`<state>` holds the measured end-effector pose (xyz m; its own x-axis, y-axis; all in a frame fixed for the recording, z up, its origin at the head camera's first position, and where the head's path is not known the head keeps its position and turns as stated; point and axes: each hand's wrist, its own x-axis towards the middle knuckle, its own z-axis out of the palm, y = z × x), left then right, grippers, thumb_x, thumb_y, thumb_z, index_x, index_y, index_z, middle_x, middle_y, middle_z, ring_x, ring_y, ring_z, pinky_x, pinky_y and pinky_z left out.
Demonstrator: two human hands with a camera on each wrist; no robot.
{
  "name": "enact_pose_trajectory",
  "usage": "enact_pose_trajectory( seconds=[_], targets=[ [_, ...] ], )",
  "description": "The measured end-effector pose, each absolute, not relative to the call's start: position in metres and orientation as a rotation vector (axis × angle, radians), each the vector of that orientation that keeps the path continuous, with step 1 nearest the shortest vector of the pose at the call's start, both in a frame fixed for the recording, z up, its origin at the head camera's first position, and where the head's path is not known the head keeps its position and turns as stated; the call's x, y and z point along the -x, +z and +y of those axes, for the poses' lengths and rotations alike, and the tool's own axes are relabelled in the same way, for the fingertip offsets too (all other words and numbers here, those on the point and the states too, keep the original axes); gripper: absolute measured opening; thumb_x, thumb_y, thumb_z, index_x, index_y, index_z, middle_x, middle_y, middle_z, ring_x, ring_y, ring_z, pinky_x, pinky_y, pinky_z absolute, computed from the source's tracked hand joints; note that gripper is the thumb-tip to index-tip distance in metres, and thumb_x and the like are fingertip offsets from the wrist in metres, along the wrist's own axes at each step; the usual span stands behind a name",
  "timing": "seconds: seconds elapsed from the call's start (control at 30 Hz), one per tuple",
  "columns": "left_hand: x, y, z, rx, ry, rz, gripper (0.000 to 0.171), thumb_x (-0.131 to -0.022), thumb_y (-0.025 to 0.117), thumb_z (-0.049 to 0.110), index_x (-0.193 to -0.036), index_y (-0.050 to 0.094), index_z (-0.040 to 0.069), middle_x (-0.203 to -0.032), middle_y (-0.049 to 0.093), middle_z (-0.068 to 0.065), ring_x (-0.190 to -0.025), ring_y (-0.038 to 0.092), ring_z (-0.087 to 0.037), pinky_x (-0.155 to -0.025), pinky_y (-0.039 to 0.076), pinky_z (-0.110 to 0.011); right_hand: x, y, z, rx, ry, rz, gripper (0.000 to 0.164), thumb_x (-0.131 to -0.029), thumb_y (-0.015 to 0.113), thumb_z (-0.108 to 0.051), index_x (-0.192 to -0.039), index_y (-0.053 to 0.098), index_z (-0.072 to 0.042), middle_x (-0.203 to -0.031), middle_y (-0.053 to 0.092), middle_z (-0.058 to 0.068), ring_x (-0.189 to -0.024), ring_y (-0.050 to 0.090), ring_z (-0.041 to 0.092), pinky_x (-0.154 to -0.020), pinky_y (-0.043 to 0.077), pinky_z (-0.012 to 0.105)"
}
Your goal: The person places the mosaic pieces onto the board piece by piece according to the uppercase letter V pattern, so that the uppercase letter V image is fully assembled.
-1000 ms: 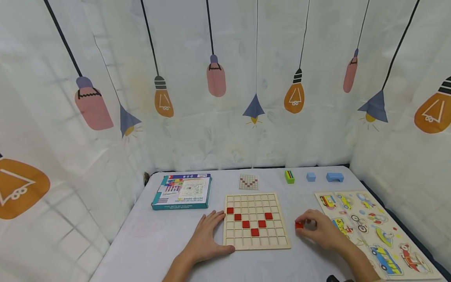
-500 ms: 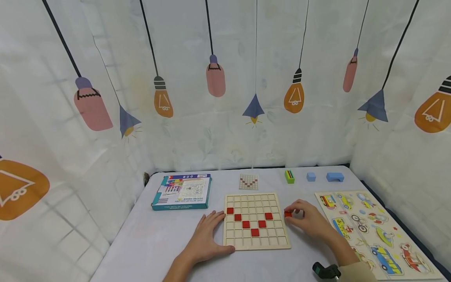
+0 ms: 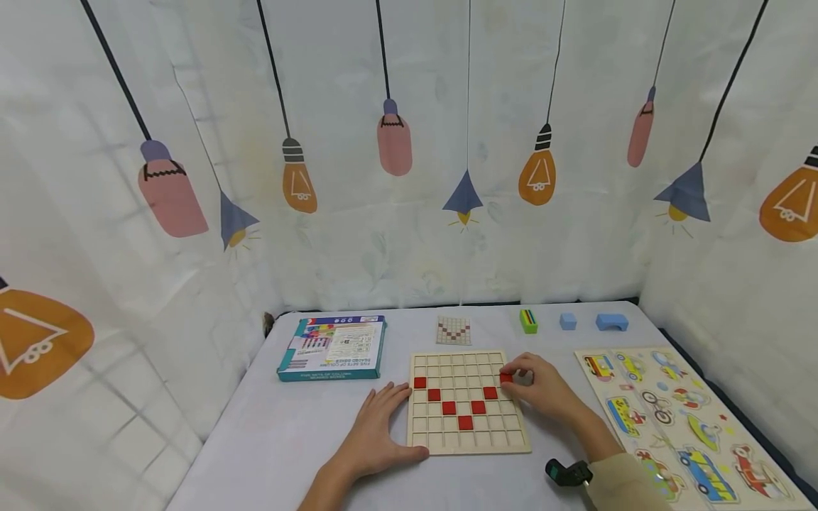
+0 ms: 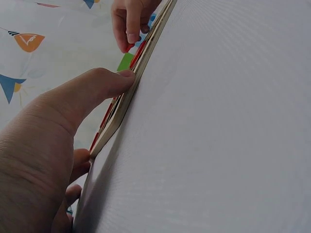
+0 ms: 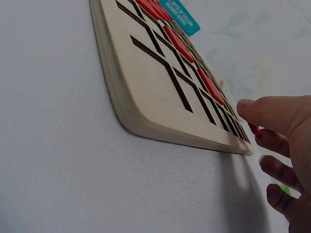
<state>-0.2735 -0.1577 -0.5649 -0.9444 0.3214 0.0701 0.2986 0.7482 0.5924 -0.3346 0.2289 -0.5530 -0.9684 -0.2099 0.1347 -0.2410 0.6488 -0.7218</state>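
Note:
A square wooden grid board [image 3: 469, 448] lies on the white tablecloth, with several red square tiles set in its cells in a V shape. My left hand [image 3: 377, 434] is spread at the board's near left corner, its thumb on the front edge and its fingertips at the left side. Between thumb and index finger, my right hand [image 3: 544, 390] pinches a red tile [image 3: 505, 378] at the board's right edge, level with the V's top left tile. In the right wrist view only a sliver of that tile [image 5: 254, 128] shows behind the thumb; the other fingers are loosely bent.
Behind the board lies a small pattern card [image 3: 454, 331] with a similar V. A teal box [image 3: 329, 348] is at the back left. A green striped block [image 3: 528, 321], a blue cube [image 3: 567, 321] and a blue arch block [image 3: 612, 322] stand back right, beyond a picture puzzle board [image 3: 671, 380].
My right hand has moved left with the red tile, from beside the puzzle board to the grid board's right edge. My left hand has stayed at the board's corner.

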Motion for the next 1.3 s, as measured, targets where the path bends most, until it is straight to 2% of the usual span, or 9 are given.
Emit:
enact_pose_trajectory(
  seconds=[0.37,0.73,1.13,1.3],
  targets=[
    [0.2727,-0.5648,-0.1565,-0.523,0.981,2.907,0.117,-0.071,0.087,0.083,-0.165,0.053,0.022,-0.175,0.049,0.004,-0.171,0.030,-0.032,-0.142,0.015,-0.068,0.3433,-0.5560,0.2208,-0.321,1.262,-2.847,0.025,-0.097,0.089,-0.031,-0.121,0.083,-0.027,-0.119,0.071,-0.007,-0.113,0.059,0.018,-0.092,0.054,0.028],
    [0.2741,-0.5668,-0.1552,-0.536,0.973,2.915,0.117,-0.070,0.087,0.083,-0.165,0.054,0.022,-0.174,0.049,0.005,-0.171,0.030,-0.031,-0.143,0.016,-0.066,0.3444,-0.5582,0.2210,-0.323,1.264,-2.858,0.022,-0.097,0.089,-0.028,-0.119,0.084,-0.026,-0.118,0.069,-0.004,-0.107,0.057,0.016,-0.087,0.052,0.026],
    [0.2736,-0.5649,-0.1543,-0.530,0.966,2.914,0.117,-0.070,0.088,0.082,-0.165,0.054,0.022,-0.174,0.050,0.004,-0.171,0.030,-0.031,-0.143,0.016,-0.067,0.3390,-0.5584,0.2215,-0.331,1.257,-2.859,0.021,-0.101,0.084,-0.031,-0.121,0.083,-0.027,-0.123,0.069,-0.005,-0.112,0.058,0.016,-0.096,0.055,0.034],
    [0.2739,-0.5652,-0.1545,-0.533,0.962,2.915,0.117,-0.070,0.087,0.082,-0.165,0.053,0.021,-0.174,0.050,0.004,-0.171,0.030,-0.031,-0.143,0.016,-0.066,0.3387,-0.5583,0.2218,-0.303,1.266,-2.848,0.023,-0.101,0.085,-0.029,-0.124,0.082,-0.027,-0.124,0.070,-0.005,-0.112,0.058,0.018,-0.095,0.054,0.033]
  ],
)
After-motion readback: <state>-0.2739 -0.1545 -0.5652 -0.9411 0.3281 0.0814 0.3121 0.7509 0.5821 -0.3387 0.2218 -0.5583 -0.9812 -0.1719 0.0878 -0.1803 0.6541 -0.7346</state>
